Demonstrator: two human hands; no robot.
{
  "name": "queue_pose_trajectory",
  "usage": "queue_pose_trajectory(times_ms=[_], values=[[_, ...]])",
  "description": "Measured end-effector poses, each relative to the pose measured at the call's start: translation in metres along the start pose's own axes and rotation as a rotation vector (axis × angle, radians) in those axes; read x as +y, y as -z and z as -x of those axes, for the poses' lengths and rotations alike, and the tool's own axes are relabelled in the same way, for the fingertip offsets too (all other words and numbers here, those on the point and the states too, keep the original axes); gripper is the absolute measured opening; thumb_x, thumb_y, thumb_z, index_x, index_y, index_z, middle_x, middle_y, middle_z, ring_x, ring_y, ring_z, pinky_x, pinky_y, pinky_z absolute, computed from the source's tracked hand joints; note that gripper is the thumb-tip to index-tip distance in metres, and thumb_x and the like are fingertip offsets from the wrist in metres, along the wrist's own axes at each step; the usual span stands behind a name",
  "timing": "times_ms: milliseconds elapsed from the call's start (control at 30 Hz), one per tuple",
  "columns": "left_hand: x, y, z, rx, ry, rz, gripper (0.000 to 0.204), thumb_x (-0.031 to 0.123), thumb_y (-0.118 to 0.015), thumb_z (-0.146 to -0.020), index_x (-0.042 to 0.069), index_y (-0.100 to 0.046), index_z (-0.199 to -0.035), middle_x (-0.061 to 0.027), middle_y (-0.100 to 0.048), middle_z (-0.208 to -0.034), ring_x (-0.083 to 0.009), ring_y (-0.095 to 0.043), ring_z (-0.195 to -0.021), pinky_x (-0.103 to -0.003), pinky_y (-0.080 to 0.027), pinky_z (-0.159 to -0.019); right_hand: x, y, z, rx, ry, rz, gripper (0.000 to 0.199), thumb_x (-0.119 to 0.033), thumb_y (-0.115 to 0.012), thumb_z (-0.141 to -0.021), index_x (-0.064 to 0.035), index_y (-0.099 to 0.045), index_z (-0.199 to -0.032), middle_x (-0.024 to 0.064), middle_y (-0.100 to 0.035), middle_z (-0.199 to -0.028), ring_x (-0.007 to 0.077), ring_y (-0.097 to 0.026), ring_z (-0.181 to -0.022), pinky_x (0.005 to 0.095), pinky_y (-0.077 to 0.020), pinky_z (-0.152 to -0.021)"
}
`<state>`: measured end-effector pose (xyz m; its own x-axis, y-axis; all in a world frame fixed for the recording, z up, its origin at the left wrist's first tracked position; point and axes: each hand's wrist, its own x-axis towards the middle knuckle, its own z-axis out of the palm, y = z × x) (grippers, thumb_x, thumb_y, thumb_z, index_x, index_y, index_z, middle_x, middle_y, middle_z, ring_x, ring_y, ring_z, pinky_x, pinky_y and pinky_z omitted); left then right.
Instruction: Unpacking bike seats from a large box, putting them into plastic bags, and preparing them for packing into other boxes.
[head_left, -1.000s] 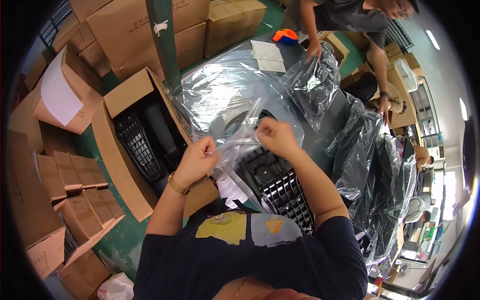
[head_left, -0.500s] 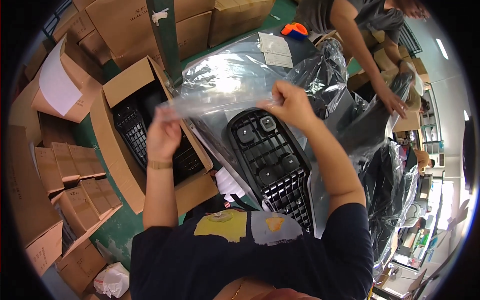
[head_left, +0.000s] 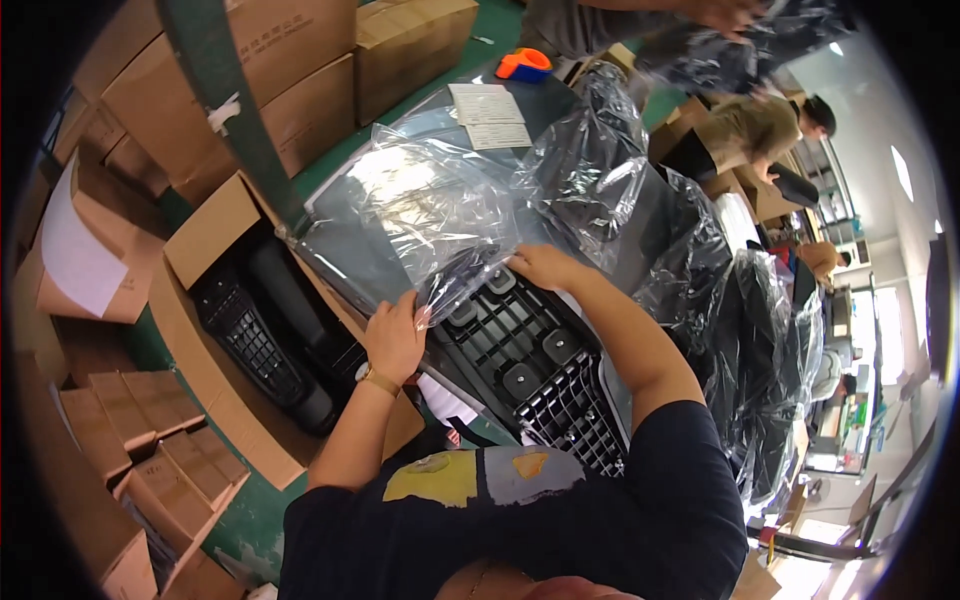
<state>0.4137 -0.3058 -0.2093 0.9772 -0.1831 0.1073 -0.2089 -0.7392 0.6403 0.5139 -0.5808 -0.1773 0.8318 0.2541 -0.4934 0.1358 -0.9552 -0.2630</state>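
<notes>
A long black plastic part point(head_left: 520, 345) lies on the table with its ribbed grid side up and its near end against my body. Over its far end sits the mouth of a transparent plastic bag point(head_left: 430, 210), which spreads away from me across the table. My left hand point(head_left: 395, 340) pinches the bag's edge at the part's left side. At the right side of the far end, my right hand point(head_left: 545, 268) is closed on the bag's other edge, its fingertips partly hidden.
An open cardboard box point(head_left: 215, 370) with similar black parts stands to my left. Papers point(head_left: 490, 115) and an orange-and-blue tape dispenser point(head_left: 525, 65) lie at the table's far side. Black parts in plastic bags point(head_left: 590, 165) lie to the right. Beyond the table, a co-worker's hand point(head_left: 725, 15) holds dark plastic wrapping.
Both hands have come down and toward the part, bringing the stretched bag mouth onto its far end. The co-worker's hands have moved up and away with dark wrapping.
</notes>
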Motion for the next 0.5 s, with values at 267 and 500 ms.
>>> queue_pose_trajectory(times_ms=[267, 500], values=[[0.019, -0.004, -0.012, -0.015, 0.167, 0.079, 0.054, 0.037, -0.033, -0.096, 0.01, -0.024, -0.141, -0.0222, -0.062, -0.078, -0.0408, -0.059, -0.071, -0.049, -0.044, -0.062, -0.018, 0.039, -0.026, 0.513, 0.018, 0.166, 0.041, -0.038, -0.045, -0.088, -0.0007, -0.061, -0.088, 0.0206, -0.065, -0.087, 0.0385, -0.062, -0.08, 0.0469, -0.0494, -0.071], [0.032, -0.018, -0.034, 0.105, 0.051, -0.084, 0.045, 0.029, -0.042, -0.094, 0.018, -0.037, -0.137, -0.0188, -0.056, -0.085, -0.0347, -0.056, -0.078, -0.044, -0.045, -0.069, 0.011, 0.013, 0.006, 0.774, -0.241, -0.276, 0.037, -0.038, -0.046, -0.09, -0.0032, -0.06, -0.089, 0.0189, -0.065, -0.086, 0.0363, -0.063, -0.081, 0.0459, -0.0481, -0.071]])
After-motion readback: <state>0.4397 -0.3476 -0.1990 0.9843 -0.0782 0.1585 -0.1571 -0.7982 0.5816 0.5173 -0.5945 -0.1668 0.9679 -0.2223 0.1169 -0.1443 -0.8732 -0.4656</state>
